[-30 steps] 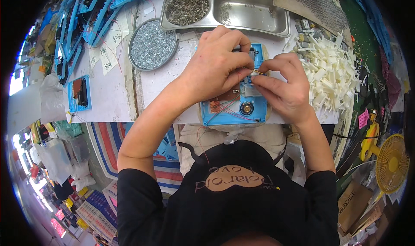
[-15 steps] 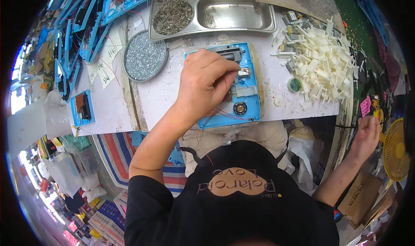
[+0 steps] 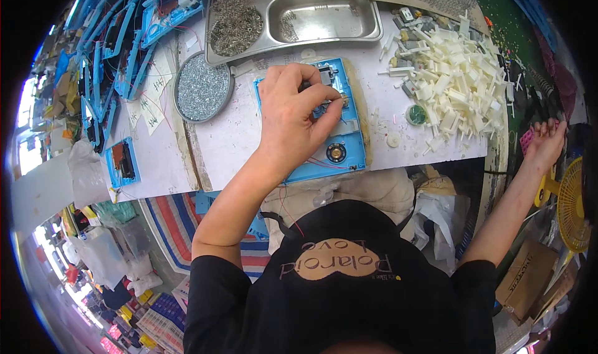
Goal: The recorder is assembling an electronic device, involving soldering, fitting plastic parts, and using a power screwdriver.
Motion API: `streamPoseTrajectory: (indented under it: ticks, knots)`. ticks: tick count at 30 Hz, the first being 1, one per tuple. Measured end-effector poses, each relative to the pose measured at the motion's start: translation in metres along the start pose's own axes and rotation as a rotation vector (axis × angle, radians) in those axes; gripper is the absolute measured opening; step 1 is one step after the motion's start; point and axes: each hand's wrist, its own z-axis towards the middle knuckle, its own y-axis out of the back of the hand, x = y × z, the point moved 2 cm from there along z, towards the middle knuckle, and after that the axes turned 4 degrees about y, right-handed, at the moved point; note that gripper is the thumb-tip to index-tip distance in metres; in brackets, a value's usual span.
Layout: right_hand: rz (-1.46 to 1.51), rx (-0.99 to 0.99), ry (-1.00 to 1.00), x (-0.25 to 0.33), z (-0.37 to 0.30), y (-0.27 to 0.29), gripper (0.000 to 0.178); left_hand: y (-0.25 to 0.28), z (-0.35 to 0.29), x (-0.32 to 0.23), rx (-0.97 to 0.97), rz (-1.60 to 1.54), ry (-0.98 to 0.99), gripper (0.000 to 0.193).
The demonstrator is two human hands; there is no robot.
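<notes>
On the table in front of me lies a blue plastic casing [image 3: 357,143], with a round black speaker [image 3: 336,152], thin red wires and a dark part at its top. My left hand [image 3: 296,108] rests over its middle and covers much of it. Thumb and forefinger are pinched at a small metal part [image 3: 344,99] near the casing's right side; what sits between the fingertips is hidden. Out past the table's right edge, my right hand [image 3: 544,145] is raised beside a pink perforated piece [image 3: 527,140]. Its fingers are loosely bent and a little apart, with nothing visible in them.
A round dish of small silvery parts [image 3: 202,87] and a steel tray [image 3: 324,42] with springs stand beyond the casing. White plastic pieces [image 3: 458,83] are heaped at right. Blue casings [image 3: 118,55] pile up at far left. A yellow fan [image 3: 570,198] stands near my right arm.
My right hand has moved outward to the right and up, closer to the pink piece. My left hand stays over the casing, its fingertips still at the metal part. The view has shifted slightly.
</notes>
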Motion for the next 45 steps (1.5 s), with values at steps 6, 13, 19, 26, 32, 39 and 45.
streamPoseTrajectory:
  ticks: [6,13,19,26,32,39,45]
  knots:
    - [-0.035,-0.199,0.178,0.043,-0.006,0.078,0.030,-0.001,-0.003,0.001,0.015,-0.002,0.036,0.011]
    - [0.150,0.151,-0.084,0.054,-0.124,0.029,0.051,-0.001,0.000,-0.004,0.090,0.065,0.034,0.010]
    - [0.136,0.947,-0.114,0.026,-0.228,-0.067,0.034,0.002,0.001,-0.006,0.126,0.112,0.057,0.010]
    - [0.015,1.061,0.016,0.033,-0.254,-0.095,0.023,0.003,0.006,-0.009,0.176,0.159,0.072,0.010]
    - [0.041,1.098,0.020,0.030,-0.257,-0.100,0.024,0.006,0.009,-0.011,0.200,0.187,0.058,0.011]
    - [0.031,1.115,0.026,0.029,-0.257,-0.102,0.024,0.007,0.008,-0.009,0.215,0.167,0.062,0.012]
    - [0.036,1.127,0.036,0.028,-0.258,-0.102,0.024,0.008,0.009,-0.009,0.214,0.183,0.054,0.012]
